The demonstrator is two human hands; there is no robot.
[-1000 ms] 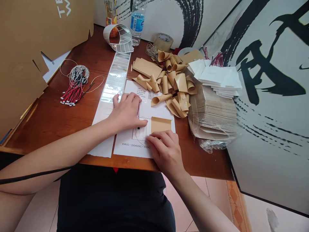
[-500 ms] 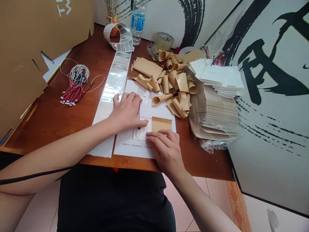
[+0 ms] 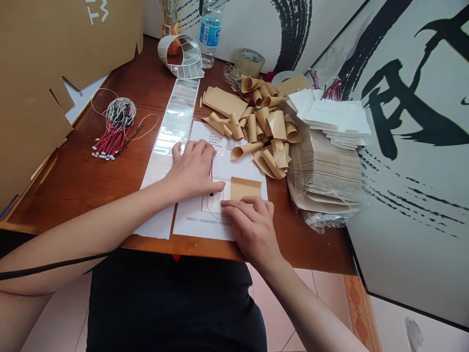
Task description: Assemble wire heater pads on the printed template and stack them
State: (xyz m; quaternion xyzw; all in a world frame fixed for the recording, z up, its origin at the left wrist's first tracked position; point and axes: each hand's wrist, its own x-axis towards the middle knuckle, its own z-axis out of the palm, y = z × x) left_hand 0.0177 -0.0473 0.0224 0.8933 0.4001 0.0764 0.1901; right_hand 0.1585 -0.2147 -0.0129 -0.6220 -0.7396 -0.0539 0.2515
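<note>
My left hand rests on the printed white sheet, fingers spread and thumb reaching right. Beneath and beside its thumb is a flat white piece with a small black spot and a thin wire curving below. My right hand has its fingers pressed together over the lower part of a brown paper piece, fingertips at the right side of the white piece. Its thumb is hidden. The brown piece has a slightly curled upper edge. Part of a dark red wire shows beside my left hand.
A label strip runs back to its roll. Curled brown papers are heaped behind the sheet. Wire bundles lie left. A stack of cardboard pieces with white packets stands right, near a bottle and tape.
Both hands hold nearly the same places. The fingertips of my right hand have shifted very slightly left at the edge of the white piece.
</note>
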